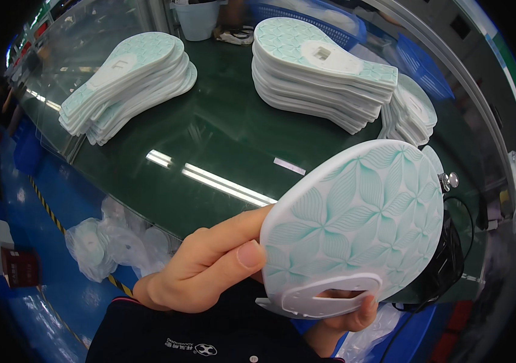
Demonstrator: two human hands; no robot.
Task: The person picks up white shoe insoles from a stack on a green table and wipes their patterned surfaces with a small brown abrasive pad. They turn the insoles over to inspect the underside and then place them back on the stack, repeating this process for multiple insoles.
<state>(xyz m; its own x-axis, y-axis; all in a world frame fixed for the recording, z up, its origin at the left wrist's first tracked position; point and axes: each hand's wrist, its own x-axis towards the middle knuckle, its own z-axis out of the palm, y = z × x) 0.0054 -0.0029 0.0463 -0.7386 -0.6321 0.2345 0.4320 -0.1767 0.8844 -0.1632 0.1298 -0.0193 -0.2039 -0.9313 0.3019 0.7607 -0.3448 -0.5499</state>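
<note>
Holding a patterned panel [367,215] tilted before the green table [218,130], pinching its left rim between thumb and forefinger of the left hand [206,266], seemingly supporting its lower edge with the half-hidden right hand [350,320].

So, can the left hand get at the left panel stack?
Probably not freely: the left hand holds the patterned panel, though nothing visible blocks the way to the left stack.

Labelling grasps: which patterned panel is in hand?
The foreground panel, tilted up and held by the left hand and right hand; those on the green table lie in stacks.
</note>
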